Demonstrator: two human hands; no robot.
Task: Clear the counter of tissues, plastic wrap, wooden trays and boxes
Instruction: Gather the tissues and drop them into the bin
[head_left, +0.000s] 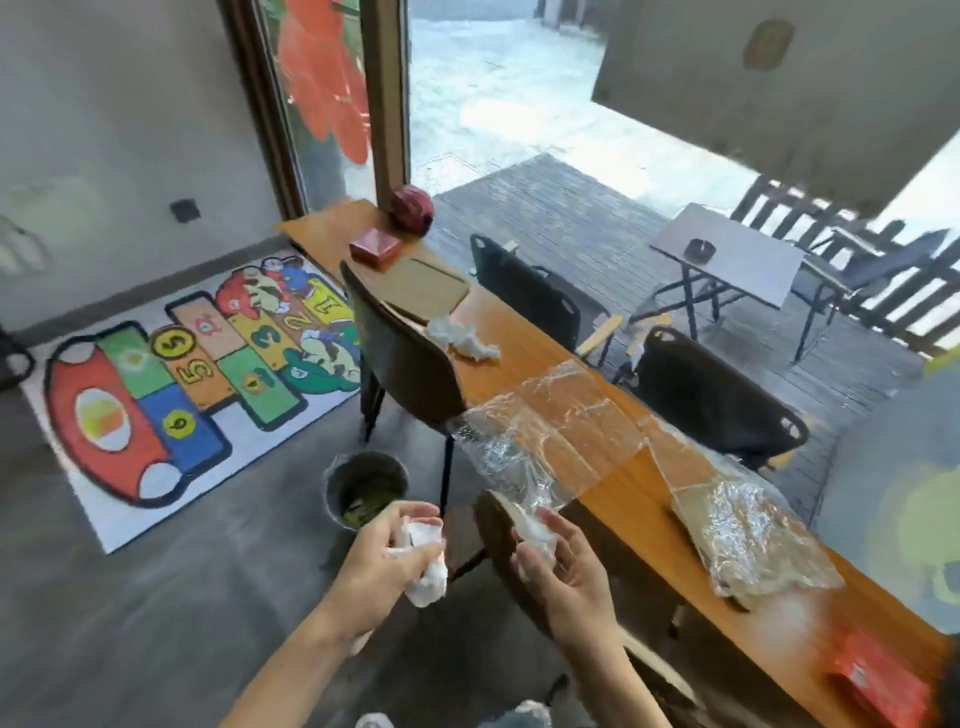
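Nearest to us, our left hand (387, 553) curls its fingers round a crumpled white tissue (426, 564), which sticks out below the palm, held over the grey floor (156, 613) beside the counter. Our right hand (563, 564) has its fingers bent around another wad of tissue (535, 535) and pinches the near end of a sheet of plastic wrap (550, 431), which stretches up and away from the hand over the edge of the wooden counter (623, 499). To the right, more crinkled wrap covers a flat wooden tray (748, 535) lying on the counter, and an orange-red box (878, 680) sits at the near right corner. Just past our left hand a bin (363, 488) stands on the floor, with green scraps inside. A dark chair (405, 358) stands against the counter's left side. Farther along the counter we see a heap of white tissues (462, 338), then another wooden tray (421, 286), a small red box (375, 248) and a round red thing (412, 208) at the far end. On the floor to the left lies a colourful numbered mat (192, 374).
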